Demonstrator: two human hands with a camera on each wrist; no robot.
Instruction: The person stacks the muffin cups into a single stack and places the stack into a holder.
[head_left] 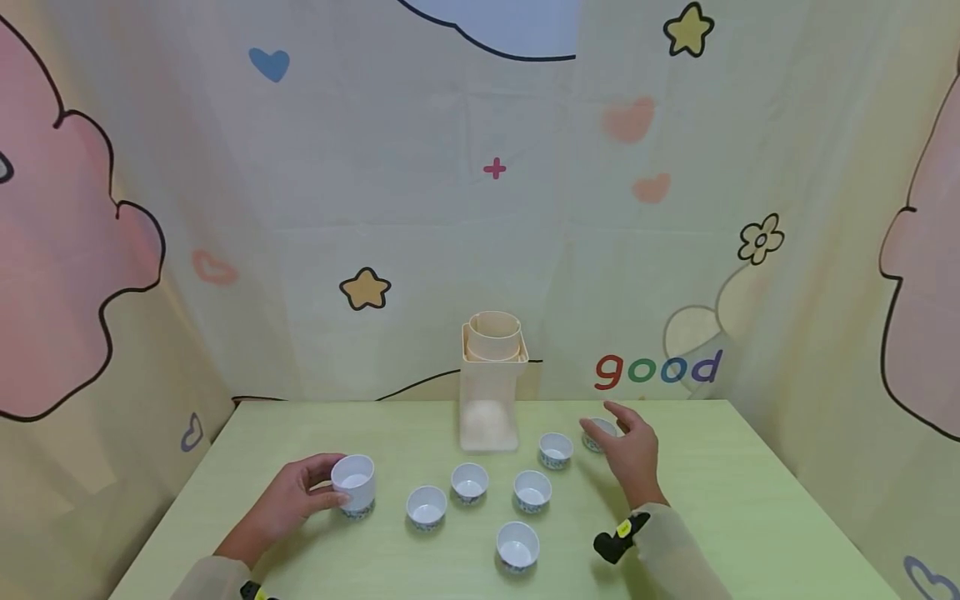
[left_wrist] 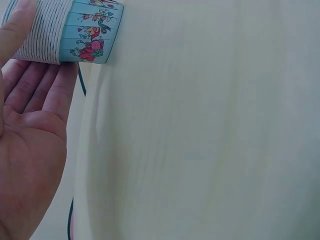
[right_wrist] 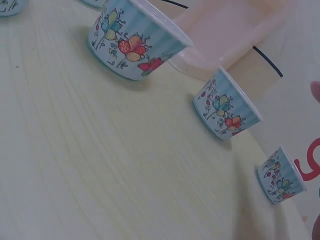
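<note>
At the left of the table my left hand [head_left: 303, 493] holds a stack of paper cups [head_left: 354, 475] between thumb and fingers. Seen from the left wrist, the stack of paper cups [left_wrist: 90, 32] has many nested white rims and a light-blue, flower-printed wall. On the right, my right hand [head_left: 630, 454] hovers at the farthest paper cup [head_left: 602, 433], thumb and fingers apart and partly covering it in the head view. That same paper cup [right_wrist: 281, 176] stands upright in the right wrist view, with fingertips [right_wrist: 316, 94] just entering at the right edge.
Several single paper cups stand upright mid-table, among them a front cup [head_left: 517, 546], a left one [head_left: 426, 507] and one near the right hand [head_left: 556, 450]. A cream plastic holder [head_left: 489, 408] with a round tube on top stands at the back, before a printed curtain [head_left: 420, 167].
</note>
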